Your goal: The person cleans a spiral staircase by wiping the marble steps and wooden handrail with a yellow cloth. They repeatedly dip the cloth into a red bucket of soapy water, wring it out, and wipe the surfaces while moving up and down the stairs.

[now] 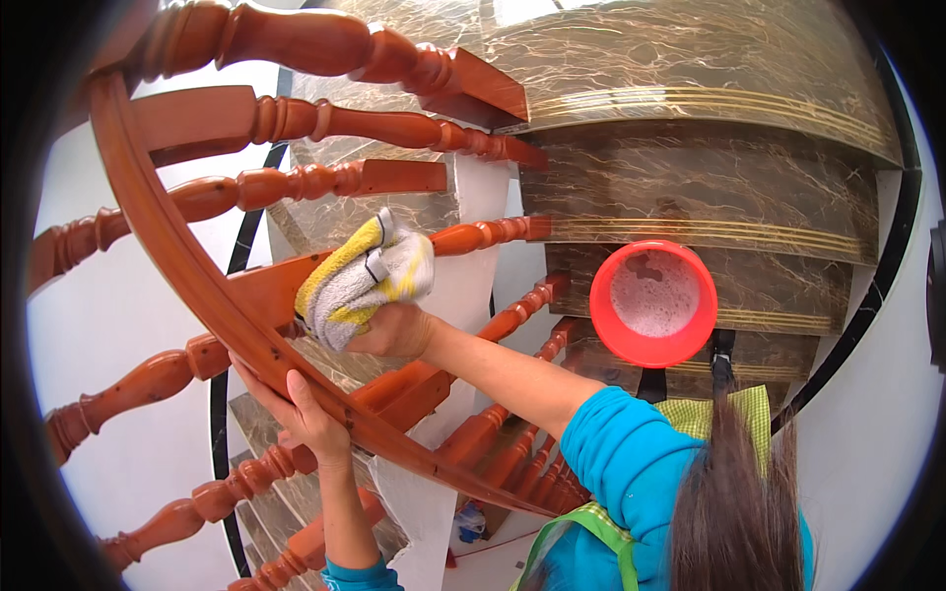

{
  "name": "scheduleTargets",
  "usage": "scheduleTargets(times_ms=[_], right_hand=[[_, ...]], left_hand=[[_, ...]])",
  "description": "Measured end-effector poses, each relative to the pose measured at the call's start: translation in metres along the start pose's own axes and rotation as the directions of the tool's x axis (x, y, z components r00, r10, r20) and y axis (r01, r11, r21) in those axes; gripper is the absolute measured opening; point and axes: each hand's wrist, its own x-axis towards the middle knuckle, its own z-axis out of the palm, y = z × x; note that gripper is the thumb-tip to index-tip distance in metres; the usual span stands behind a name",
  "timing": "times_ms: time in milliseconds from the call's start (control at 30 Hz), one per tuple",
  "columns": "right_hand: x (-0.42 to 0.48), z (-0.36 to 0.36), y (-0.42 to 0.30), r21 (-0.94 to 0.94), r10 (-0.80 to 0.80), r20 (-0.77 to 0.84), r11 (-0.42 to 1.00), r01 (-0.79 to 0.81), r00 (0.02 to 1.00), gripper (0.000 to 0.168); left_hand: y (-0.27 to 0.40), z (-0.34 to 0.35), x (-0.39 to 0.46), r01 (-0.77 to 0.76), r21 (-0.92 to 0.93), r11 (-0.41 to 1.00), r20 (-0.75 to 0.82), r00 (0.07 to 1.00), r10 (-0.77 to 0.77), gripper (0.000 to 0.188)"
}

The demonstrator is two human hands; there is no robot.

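Note:
My right hand (392, 330) grips a folded yellow and grey terry cloth (362, 284). The cloth is pressed against a turned, reddish-brown wooden baluster (473, 236) and hides part of it; the cloth is slightly blurred. Lower down, my left hand (314, 425) holds the curved wooden handrail (188, 251), thumb on the near side and some fingers out of sight behind it. To the right of my arms, a red plastic bucket (602, 295) of foamy liquid stands on the stairs.
Dark marble steps (702, 170) with gold-coloured strips on their edges rise behind the bucket. More balusters (295, 118) line the handrail. A white wall (861, 473) with black skirting (876, 295) bounds the right side. Long hair (739, 502) hangs into view at the lower right.

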Motion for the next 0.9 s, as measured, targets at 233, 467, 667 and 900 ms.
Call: scheduleTargets(times_ms=[233,467,667,900], right_hand=[[-0.131,-0.089,0.114,-0.627,0.338,0.155,0.759,-0.172,0.928,0.031],[-0.137,-0.135,0.098,-0.432,0.738,-0.309,0.453,-0.780,0.600,0.031],[-0.026,-0.062,0.048,-0.117,0.587,-0.056,0.800,-0.589,0.808,0.031],[-0.051,-0.099,0.153,-0.415,0.871,0.034,0.458,-0.786,0.490,0.043]], left_hand=[[0.004,0.005,0.006,-0.077,0.061,0.995,0.042,0.996,0.075,0.062],[-0.002,0.000,0.005,-0.068,0.010,0.998,0.018,0.998,0.068,0.062],[0.001,0.006,0.009,-0.111,0.026,0.993,0.019,0.994,0.111,0.063],[-0.007,0.022,0.000,0.050,-0.147,0.988,-0.069,0.996,-0.061,0.074]])
